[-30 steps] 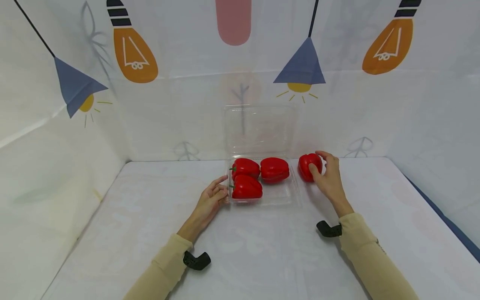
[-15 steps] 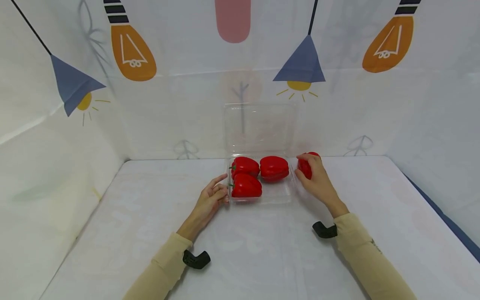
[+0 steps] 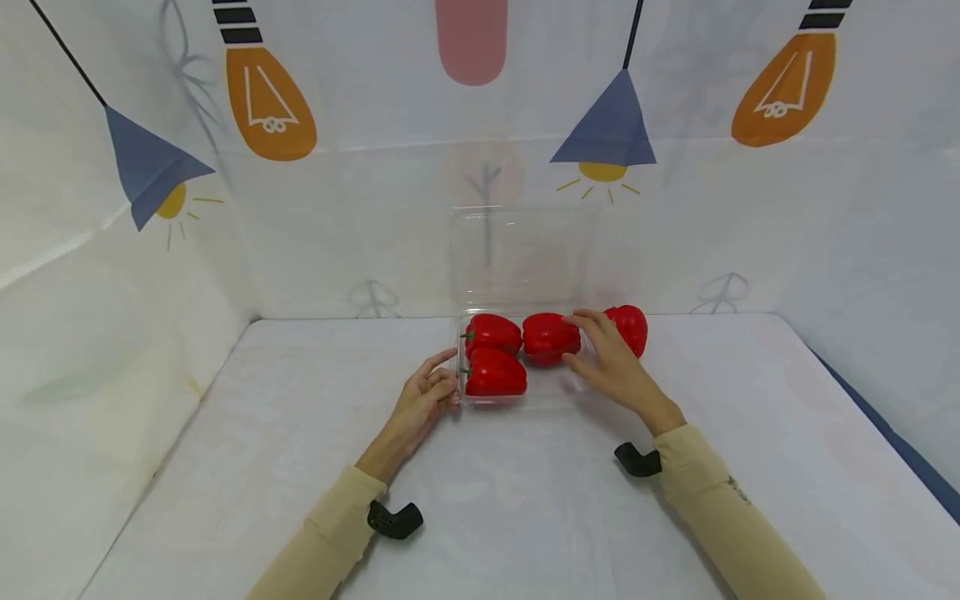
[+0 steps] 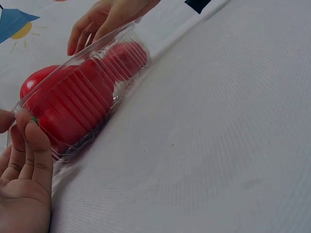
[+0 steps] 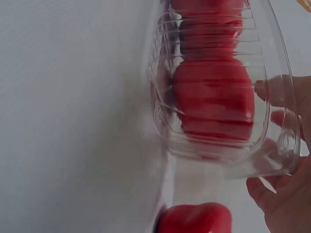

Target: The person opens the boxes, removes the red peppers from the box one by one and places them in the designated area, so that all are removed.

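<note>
Red pepper, frame centre, sits between the wide-set thumb and fingers of my right hand; can't tell if they touch. Left hand: fingers loosely bent against left edge of clear box. Two more peppers box-left. Lid up behind. Fourth pepper outside, right of centre.

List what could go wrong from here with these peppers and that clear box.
The loose pepper sits outside the box, close beside the right hand, so it might get knocked or roll as the hand moves.

The left hand is only at the box's left edge; a push from the right could slide the box.

The lid stands raised; a bump might bring it down onto the peppers inside.
</note>
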A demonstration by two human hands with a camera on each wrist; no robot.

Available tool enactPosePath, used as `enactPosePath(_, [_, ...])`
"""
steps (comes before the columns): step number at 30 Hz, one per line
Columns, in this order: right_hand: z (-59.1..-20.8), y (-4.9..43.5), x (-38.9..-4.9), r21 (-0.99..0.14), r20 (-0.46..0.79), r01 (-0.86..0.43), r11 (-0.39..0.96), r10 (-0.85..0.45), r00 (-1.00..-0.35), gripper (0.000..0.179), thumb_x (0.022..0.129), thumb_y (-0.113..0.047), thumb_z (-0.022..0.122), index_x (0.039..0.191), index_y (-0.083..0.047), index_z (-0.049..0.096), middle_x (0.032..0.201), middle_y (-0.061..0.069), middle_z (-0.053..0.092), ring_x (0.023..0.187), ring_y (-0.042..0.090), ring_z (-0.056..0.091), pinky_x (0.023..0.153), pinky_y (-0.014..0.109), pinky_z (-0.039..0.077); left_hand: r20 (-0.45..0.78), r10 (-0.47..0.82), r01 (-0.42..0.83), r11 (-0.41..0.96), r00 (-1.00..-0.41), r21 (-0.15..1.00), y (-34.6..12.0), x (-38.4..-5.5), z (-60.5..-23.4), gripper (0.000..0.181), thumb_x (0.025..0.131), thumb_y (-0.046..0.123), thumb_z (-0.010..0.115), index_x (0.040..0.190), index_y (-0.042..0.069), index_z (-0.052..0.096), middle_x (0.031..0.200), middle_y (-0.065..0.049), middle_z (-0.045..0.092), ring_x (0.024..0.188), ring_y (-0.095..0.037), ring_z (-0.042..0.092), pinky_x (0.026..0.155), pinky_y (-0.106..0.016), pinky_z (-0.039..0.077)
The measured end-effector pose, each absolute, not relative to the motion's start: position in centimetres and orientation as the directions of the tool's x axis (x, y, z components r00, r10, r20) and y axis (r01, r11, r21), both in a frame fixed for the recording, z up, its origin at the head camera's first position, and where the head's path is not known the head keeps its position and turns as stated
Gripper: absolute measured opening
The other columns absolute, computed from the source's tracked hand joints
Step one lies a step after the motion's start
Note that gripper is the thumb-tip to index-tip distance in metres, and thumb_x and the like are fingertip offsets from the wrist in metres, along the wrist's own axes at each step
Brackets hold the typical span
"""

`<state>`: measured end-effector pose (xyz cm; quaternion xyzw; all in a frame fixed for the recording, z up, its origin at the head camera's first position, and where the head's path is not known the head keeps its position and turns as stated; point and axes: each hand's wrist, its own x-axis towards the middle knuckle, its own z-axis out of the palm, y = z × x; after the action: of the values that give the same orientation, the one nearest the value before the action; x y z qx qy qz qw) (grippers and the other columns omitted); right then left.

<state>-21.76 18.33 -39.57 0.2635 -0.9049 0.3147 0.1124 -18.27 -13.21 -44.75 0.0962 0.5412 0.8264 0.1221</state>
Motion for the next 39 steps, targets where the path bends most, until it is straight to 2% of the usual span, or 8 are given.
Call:
enactPosePath(9, [-38.9, 17.2, -22.4, -0.461, 0.369, -0.596, 0.658, -0.469, -0.803, 0.056, 0.085, -0.016, 0.069, 0.135, -0.011, 0.045, 0.140, 0.016, 0.038, 0.129, 0.028, 0.037, 0.096, 0.049, 0.049, 0.018, 0.298, -0.101, -0.377, -0.954, 0.921, -13.1, -18.3, -44.6, 0.052, 0.096, 0.003, 0.049, 0.145, 0.006, 0.030, 0.088, 0.004, 0.055, 0.072, -0.008, 0.055, 0.067, -0.018, 0.052])
enactPosePath(18, [-39.3, 16.5, -23.2, -0.357, 0.326, -0.614, 0.704, -0.522, -0.788, 0.058, 0.081, -0.017, 0.073, 0.134, -0.014, 0.046, 0.138, 0.010, 0.039, 0.128, 0.027, 0.038, 0.094, 0.047, 0.050, 0.025, 0.290, -0.093, -0.387, -0.957, 0.917, -13.1, -18.2, -44.7, 0.054, 0.094, 0.001, 0.051, 0.144, 0.005, 0.031, 0.085, 0.004, 0.055, 0.071, -0.007, 0.054, 0.066, -0.018, 0.052])
enactPosePath(26, [-39.7, 16.0, -23.7, -0.261, 0.311, -0.623, 0.737, -0.547, -0.777, 0.063, 0.078, -0.019, 0.076, 0.134, -0.017, 0.047, 0.139, 0.009, 0.040, 0.128, 0.029, 0.038, 0.099, 0.052, 0.044, 0.015, 0.284, -0.097, -0.377, -0.959, 0.921, -13.0, -18.2, -44.8, 0.053, 0.095, 0.003, 0.051, 0.144, 0.006, 0.032, 0.085, 0.004, 0.054, 0.072, -0.008, 0.054, 0.066, -0.019, 0.052])
enactPosePath(39, [-39.8, 15.6, -24.3, -0.201, 0.312, -0.634, 0.747, -0.564, -0.764, 0.066, 0.078, -0.018, 0.076, 0.136, -0.018, 0.046, 0.137, 0.008, 0.042, 0.127, 0.027, 0.037, 0.100, 0.051, 0.044, 0.024, 0.288, -0.090, -0.376, -0.957, 0.922, -13.0, -18.2, -44.6, 0.052, 0.095, 0.001, 0.049, 0.144, 0.005, 0.031, 0.085, 0.005, 0.054, 0.071, -0.009, 0.053, 0.066, -0.019, 0.051])
